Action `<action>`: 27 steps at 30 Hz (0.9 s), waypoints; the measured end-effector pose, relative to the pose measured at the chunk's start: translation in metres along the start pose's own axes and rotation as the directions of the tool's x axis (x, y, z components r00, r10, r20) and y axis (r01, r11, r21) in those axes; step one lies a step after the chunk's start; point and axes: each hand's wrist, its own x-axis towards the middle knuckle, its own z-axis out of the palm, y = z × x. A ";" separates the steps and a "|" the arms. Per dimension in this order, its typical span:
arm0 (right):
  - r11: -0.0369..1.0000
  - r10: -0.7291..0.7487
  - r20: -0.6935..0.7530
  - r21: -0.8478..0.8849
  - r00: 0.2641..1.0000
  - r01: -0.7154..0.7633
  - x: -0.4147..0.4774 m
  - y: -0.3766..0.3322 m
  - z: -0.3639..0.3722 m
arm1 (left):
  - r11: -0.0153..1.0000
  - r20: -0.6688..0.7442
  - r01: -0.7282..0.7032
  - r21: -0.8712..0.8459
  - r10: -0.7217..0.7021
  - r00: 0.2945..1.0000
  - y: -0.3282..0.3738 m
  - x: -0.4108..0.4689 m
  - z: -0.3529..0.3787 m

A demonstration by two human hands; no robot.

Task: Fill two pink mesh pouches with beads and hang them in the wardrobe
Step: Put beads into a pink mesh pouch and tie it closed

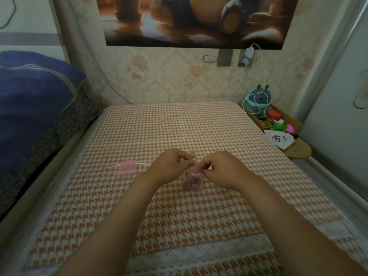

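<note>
A pink mesh pouch (194,181) bulging with beads hangs just above the orange houndstooth cloth (179,126). Its pink ribbon is pinched at the neck from both sides. My left hand (172,165) grips the ribbon on the left with curled fingers. My right hand (223,168) pinches it on the right. A second pink mesh pouch (125,167) lies flat on the cloth to the left of my left hand, its ribbons spread sideways. A few beads (192,155) peek out behind my left fingers.
A dark blue quilt (33,108) is piled on the left. At the right edge a wooden tray (278,124) holds a grey plush toy (257,102), small coloured things and a white drawstring bag (278,139). A pale sliding door (338,96) stands on the far right.
</note>
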 end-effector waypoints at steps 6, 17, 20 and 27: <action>0.996 -0.002 -0.013 0.085 1.000 0.003 0.006 0.000 0.005 | 0.997 0.006 0.068 0.030 -0.068 0.998 0.001 -0.004 -0.007; 0.998 0.048 -0.007 -0.044 0.999 -0.048 0.027 0.000 0.022 | 0.976 -0.153 0.173 0.131 -0.153 0.976 -0.015 -0.014 -0.035; 0.983 0.090 0.094 -0.166 0.991 -0.073 0.032 -0.008 0.028 | 0.967 -0.176 0.197 0.162 -0.168 0.970 -0.017 -0.016 -0.039; 0.959 0.075 0.098 -0.280 0.992 -0.045 0.040 -0.011 0.041 | 0.980 -0.116 0.179 0.086 -0.169 0.979 -0.022 -0.019 -0.042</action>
